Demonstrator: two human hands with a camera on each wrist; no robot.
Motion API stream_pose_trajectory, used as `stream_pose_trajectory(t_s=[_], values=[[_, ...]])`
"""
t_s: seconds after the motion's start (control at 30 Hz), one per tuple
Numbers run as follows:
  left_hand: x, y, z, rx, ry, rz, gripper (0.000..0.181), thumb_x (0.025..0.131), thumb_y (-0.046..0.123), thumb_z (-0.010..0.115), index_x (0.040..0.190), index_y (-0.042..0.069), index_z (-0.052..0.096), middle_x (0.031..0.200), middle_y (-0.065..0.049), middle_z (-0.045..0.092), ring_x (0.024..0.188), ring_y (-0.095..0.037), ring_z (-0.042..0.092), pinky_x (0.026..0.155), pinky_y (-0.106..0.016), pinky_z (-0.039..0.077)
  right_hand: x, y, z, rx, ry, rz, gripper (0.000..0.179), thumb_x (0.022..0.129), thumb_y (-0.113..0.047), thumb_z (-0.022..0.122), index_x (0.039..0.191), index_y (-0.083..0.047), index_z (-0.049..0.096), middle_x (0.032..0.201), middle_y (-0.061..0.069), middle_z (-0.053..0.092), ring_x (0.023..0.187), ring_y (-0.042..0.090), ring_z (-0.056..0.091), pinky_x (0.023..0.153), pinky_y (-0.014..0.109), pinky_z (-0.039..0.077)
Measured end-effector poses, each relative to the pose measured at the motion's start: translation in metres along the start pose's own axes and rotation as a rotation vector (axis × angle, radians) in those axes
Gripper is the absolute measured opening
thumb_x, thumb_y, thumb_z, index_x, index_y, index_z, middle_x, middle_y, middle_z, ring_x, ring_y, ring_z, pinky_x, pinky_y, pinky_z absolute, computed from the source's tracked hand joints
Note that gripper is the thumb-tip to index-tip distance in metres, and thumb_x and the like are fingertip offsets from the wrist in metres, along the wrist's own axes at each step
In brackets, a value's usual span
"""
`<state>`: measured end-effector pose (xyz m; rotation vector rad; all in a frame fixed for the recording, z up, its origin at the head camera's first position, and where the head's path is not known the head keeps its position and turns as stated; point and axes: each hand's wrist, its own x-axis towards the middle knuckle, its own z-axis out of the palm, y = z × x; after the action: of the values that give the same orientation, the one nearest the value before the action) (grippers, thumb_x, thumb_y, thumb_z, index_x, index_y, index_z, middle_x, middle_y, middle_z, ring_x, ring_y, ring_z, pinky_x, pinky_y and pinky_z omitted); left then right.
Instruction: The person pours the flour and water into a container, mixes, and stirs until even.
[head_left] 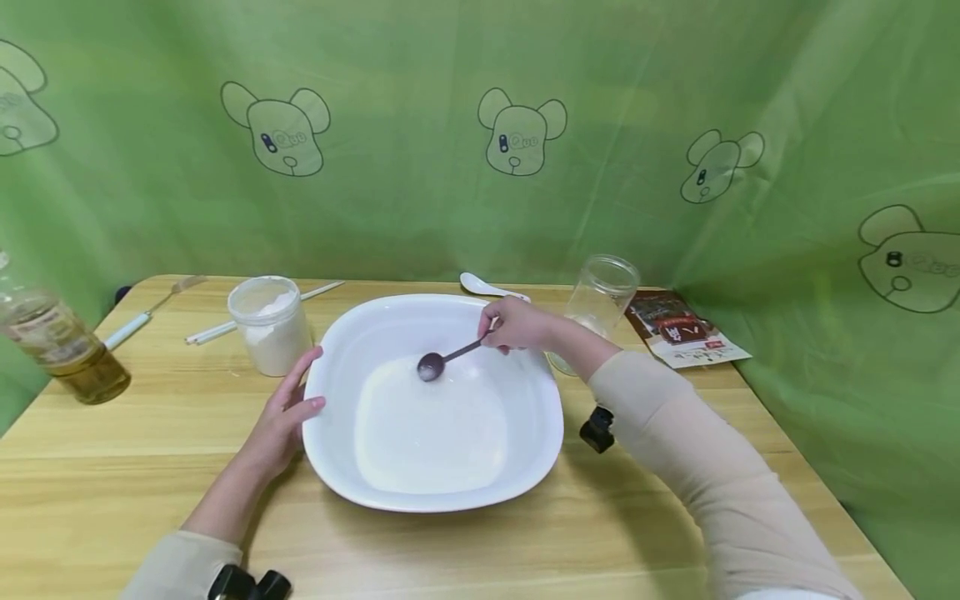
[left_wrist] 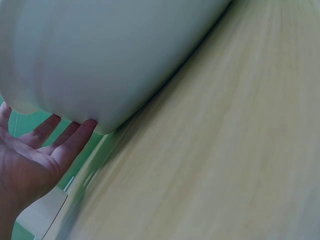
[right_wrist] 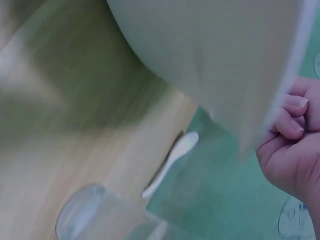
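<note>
In the head view a white basin [head_left: 330, 450] stands on the table with a milky white layer across its bottom. My left hand [head_left: 277, 425] holds the basin's left side, thumb over the rim; the left wrist view shows its fingertips against the outer wall. With my right hand [head_left: 513, 323] above the far right rim, I pinch the handle of a small dark brown measuring spoon [head_left: 431, 367]. Its round bowl hangs over the basin's inside, with a little pale content in it. The right wrist view shows the curled right fingers [right_wrist: 287, 122] beside the rim; the spoon is hidden there.
A jar of white powder [head_left: 273, 329] and white chopsticks [head_left: 217, 332] lie left of the basin, beyond them an oil bottle [head_left: 63, 346] and a spatula [head_left: 138, 323]. A white spoon [head_left: 480, 285], a clear jar [head_left: 603, 292] and a printed packet [head_left: 682, 329] are at the back right.
</note>
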<state>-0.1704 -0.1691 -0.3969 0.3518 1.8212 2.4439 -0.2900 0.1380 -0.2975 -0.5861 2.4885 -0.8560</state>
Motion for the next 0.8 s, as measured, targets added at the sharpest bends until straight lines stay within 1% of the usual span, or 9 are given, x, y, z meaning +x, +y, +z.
stream_pose_trajectory(t_s=[0.1, 0.23, 0.33, 0.43, 0.53, 0.6, 0.7, 0.8], values=[[0.0, 0.0, 0.001, -0.001, 0.009, -0.004, 0.061, 0.082, 0.003, 0.045, 0.136, 0.021, 0.024, 0.118, -0.018, 0.034, 0.087, -0.019, 0.056, 0.064, -0.038, 0.051, 0.006, -0.006, 0.012, 0.072, -0.014, -0.005, 0.004, 0.078, 0.0, 0.056, 0.082, -0.001, 0.057, 0.05, 0.005, 0.048, 0.039, 0.009, 0.032, 0.036, 0.018, 0.024], [-0.001, 0.001, 0.001, -0.002, 0.016, 0.001, 0.06, 0.083, 0.003, 0.045, 0.136, 0.021, 0.025, 0.119, -0.02, 0.033, 0.088, -0.019, 0.056, 0.064, -0.037, 0.052, 0.007, -0.013, 0.026, 0.149, -0.048, -0.028, 0.004, 0.078, 0.001, 0.056, 0.082, 0.0, 0.057, 0.05, 0.006, 0.048, 0.039, 0.009, 0.031, 0.036, 0.018, 0.022], [-0.001, 0.001, 0.001, -0.001, 0.01, 0.006, 0.059, 0.083, 0.002, 0.044, 0.136, 0.02, 0.024, 0.121, -0.02, 0.031, 0.089, -0.019, 0.055, 0.064, -0.037, 0.051, 0.004, -0.017, 0.035, 0.177, -0.117, -0.04, 0.004, 0.079, 0.001, 0.055, 0.083, 0.0, 0.057, 0.05, 0.006, 0.048, 0.038, 0.009, 0.031, 0.036, 0.018, 0.022], [-0.001, 0.0, 0.001, -0.002, 0.007, 0.009, 0.059, 0.083, 0.002, 0.044, 0.136, 0.02, 0.024, 0.121, -0.02, 0.032, 0.09, -0.02, 0.055, 0.065, -0.037, 0.051, -0.002, -0.019, 0.04, 0.18, -0.218, -0.054, 0.005, 0.079, 0.002, 0.055, 0.082, -0.001, 0.057, 0.05, 0.006, 0.048, 0.038, 0.009, 0.031, 0.036, 0.018, 0.022], [-0.001, 0.0, 0.002, -0.004, 0.006, 0.011, 0.059, 0.083, 0.002, 0.043, 0.136, 0.02, 0.024, 0.12, -0.019, 0.033, 0.09, -0.019, 0.055, 0.065, -0.037, 0.051, -0.012, -0.019, 0.039, 0.167, -0.314, -0.053, 0.007, 0.077, 0.004, 0.055, 0.081, -0.001, 0.058, 0.05, 0.006, 0.048, 0.038, 0.009, 0.031, 0.036, 0.018, 0.022], [-0.001, 0.0, 0.002, -0.004, 0.008, 0.011, 0.059, 0.083, 0.002, 0.044, 0.136, 0.02, 0.025, 0.12, -0.018, 0.033, 0.089, -0.019, 0.055, 0.065, -0.037, 0.051, -0.019, -0.017, 0.035, 0.139, -0.361, -0.047, 0.008, 0.076, 0.005, 0.055, 0.08, -0.002, 0.058, 0.05, 0.006, 0.048, 0.038, 0.009, 0.032, 0.036, 0.017, 0.022], [-0.001, 0.001, 0.002, -0.011, 0.007, 0.011, 0.059, 0.083, 0.002, 0.044, 0.136, 0.02, 0.025, 0.12, -0.017, 0.033, 0.089, -0.018, 0.055, 0.065, -0.037, 0.051, -0.031, -0.013, 0.025, 0.084, -0.405, -0.037, 0.008, 0.075, 0.004, 0.056, 0.079, -0.002, 0.059, 0.048, 0.005, 0.047, 0.039, 0.009, 0.033, 0.036, 0.017, 0.022], [-0.001, 0.001, 0.001, -0.016, 0.005, 0.01, 0.059, 0.083, 0.002, 0.044, 0.136, 0.021, 0.025, 0.121, -0.017, 0.031, 0.09, -0.018, 0.055, 0.066, -0.036, 0.051, -0.041, -0.009, 0.012, 0.031, -0.419, -0.024, 0.009, 0.074, 0.005, 0.056, 0.077, -0.002, 0.059, 0.048, 0.004, 0.046, 0.04, 0.01, 0.036, 0.036, 0.017, 0.024]])
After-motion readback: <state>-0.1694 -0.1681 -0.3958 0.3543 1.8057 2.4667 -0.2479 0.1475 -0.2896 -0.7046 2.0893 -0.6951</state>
